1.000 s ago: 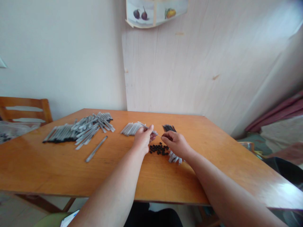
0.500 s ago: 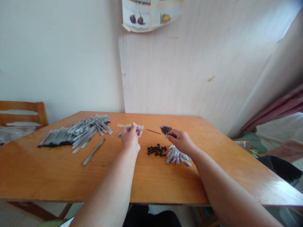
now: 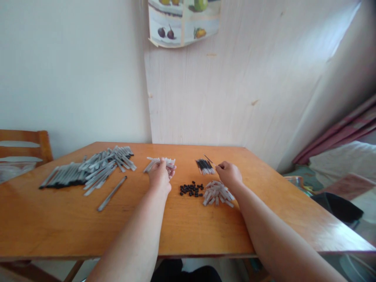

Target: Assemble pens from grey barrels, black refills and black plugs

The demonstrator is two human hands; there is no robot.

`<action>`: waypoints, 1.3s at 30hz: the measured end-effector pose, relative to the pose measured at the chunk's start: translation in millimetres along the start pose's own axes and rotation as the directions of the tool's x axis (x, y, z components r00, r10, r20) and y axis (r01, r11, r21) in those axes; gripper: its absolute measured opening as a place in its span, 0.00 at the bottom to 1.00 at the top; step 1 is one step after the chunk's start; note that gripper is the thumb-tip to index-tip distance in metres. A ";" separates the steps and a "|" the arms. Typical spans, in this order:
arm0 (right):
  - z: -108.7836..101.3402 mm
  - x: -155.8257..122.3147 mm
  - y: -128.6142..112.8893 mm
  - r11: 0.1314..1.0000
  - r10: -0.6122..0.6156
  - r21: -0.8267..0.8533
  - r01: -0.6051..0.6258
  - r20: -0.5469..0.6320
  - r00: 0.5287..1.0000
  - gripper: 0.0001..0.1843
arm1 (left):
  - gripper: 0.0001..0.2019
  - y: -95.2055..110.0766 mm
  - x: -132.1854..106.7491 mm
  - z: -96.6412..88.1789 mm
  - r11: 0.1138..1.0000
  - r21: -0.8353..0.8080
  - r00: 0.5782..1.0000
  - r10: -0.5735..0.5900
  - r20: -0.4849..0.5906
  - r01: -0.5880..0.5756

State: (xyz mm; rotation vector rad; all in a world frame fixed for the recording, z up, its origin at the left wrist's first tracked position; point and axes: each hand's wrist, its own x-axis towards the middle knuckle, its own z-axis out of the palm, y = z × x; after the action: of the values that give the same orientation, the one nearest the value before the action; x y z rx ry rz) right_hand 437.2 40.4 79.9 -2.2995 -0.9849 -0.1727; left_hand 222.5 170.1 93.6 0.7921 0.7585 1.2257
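Observation:
My left hand (image 3: pixel 159 174) is closed around several whitish clear pen barrels (image 3: pixel 170 161), their ends showing past the fingers on the right; other barrels behind the hand are partly hidden. Between the thumb and fingers of my right hand (image 3: pixel 230 173) is a thin dark pen refill (image 3: pixel 208 158), slanting up to the left. It is close to a bundle of black refills (image 3: pixel 205 166) on the table. Below that bundle lie small black pen plugs (image 3: pixel 191 189) in a loose group. A heap of whitish pen caps (image 3: pixel 217 194) sits under my right wrist.
Many capless-looking pens with dark ends (image 3: pixel 100 166) are piled at the left of the wooden table (image 3: pixel 176 227). One single pen (image 3: pixel 112 193) lies apart, nearer me. A chair (image 3: pixel 44 147) stands at the far left, and a dark bin-like container (image 3: pixel 336 207) at the right.
My right hand has moved away from my left hand with the refill, which now points up-left beside the refill bundle rather than toward the barrels. The view has tipped slightly upward.

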 end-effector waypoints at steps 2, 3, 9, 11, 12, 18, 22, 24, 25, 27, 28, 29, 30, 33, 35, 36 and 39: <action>1.7 -0.1 0.9 0.999 0.023 -0.036 -0.023 0.020 1.000 0.15 | 0.13 -0.6 -0.7 -0.3 0.999 0.048 1.000 -0.020 -0.012 0.020; 2.7 -0.2 1.0 0.998 0.032 -0.048 -0.031 0.028 0.999 0.15 | 0.14 -0.9 -0.8 -0.6 0.997 0.071 0.999 -0.027 -0.017 0.028; 6.4 -0.4 -2.3 0.991 0.072 -0.116 -0.063 0.082 0.994 0.16 | 0.14 -4.3 -0.3 -1.9 0.979 0.202 1.000 -0.010 -0.013 0.013; 6.1 -0.3 -4.5 0.986 0.100 -0.145 -0.085 0.099 0.990 0.17 | 0.12 -5.3 -0.4 -1.5 0.969 0.246 1.000 0.000 -0.010 0.003; 5.8 -0.3 -5.6 0.983 0.110 -0.157 -0.093 0.106 0.988 0.17 | 0.12 -5.7 -0.7 -1.1 0.964 0.266 1.000 0.005 -0.008 -0.003; 4.2 -0.4 -9.0 0.978 0.122 -0.188 -0.093 0.146 0.982 0.17 | 0.10 -8.0 -3.2 -0.2 0.923 0.377 0.997 0.078 0.011 -0.077; 5.1 -1.0 -8.6 0.980 0.100 -0.186 -0.073 0.143 0.985 0.17 | 0.09 -10.3 -1.4 -2.0 0.885 0.445 0.990 0.132 0.045 -0.138; 5.6 -1.1 -8.6 0.981 0.092 -0.181 -0.065 0.144 0.985 0.17 | 0.08 -11.0 0.2 -2.8 0.866 0.474 0.987 0.151 0.059 -0.161; 5.7 -1.1 -8.7 0.982 0.089 -0.178 -0.062 0.148 0.985 0.17 | 0.08 -11.2 0.9 -3.0 0.858 0.485 0.986 0.157 0.064 -0.168; 5.8 -0.8 -9.2 0.983 0.083 -0.173 -0.056 0.157 0.984 0.17 | 0.09 -11.3 1.7 -3.0 0.851 0.495 0.984 0.162 0.072 -0.176; 5.7 -0.6 -9.4 0.984 0.082 -0.170 -0.054 0.162 0.983 0.17 | 0.10 -11.3 2.0 -2.8 0.850 0.495 0.984 0.164 0.073 -0.179; 5.6 -0.4 -9.7 0.984 0.083 -0.168 -0.055 0.167 0.982 0.17 | 0.12 -11.3 2.1 -2.7 0.851 0.493 0.983 0.168 0.071 -0.181; 5.6 -0.1 -9.8 0.984 0.087 -0.166 -0.058 0.172 0.981 0.17 | 0.14 -11.3 2.2 -2.5 0.852 0.490 0.983 0.172 0.067 -0.183; 5.6 0.5 -9.8 0.985 0.096 -0.159 -0.066 0.190 0.977 0.17 | 0.17 -11.7 2.6 -2.4 0.857 0.480 0.981 0.189 0.046 -0.188; 6.0 0.6 -9.3 0.986 0.092 -0.154 -0.062 0.195 0.976 0.17 | 0.15 -12.1 3.6 -2.6 0.857 0.477 0.978 0.205 0.036 -0.197; 6.3 0.6 -9.0 0.987 0.087 -0.153 -0.057 0.195 0.977 0.17 | 0.14 -12.3 4.4 -2.8 0.856 0.476 0.976 0.213 0.034 -0.203; 6.9 0.4 -7.9 0.987 0.071 -0.156 -0.042 0.186 0.980 0.18 | 0.11 -14.0 8.5 -3.8 0.857 0.463 0.971 0.238 0.034 -0.226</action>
State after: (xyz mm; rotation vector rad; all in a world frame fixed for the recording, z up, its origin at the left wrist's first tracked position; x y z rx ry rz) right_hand 431.2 48.9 78.5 -2.5169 -1.0304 -0.0020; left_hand 227.8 176.7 79.1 1.2971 1.0196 1.2845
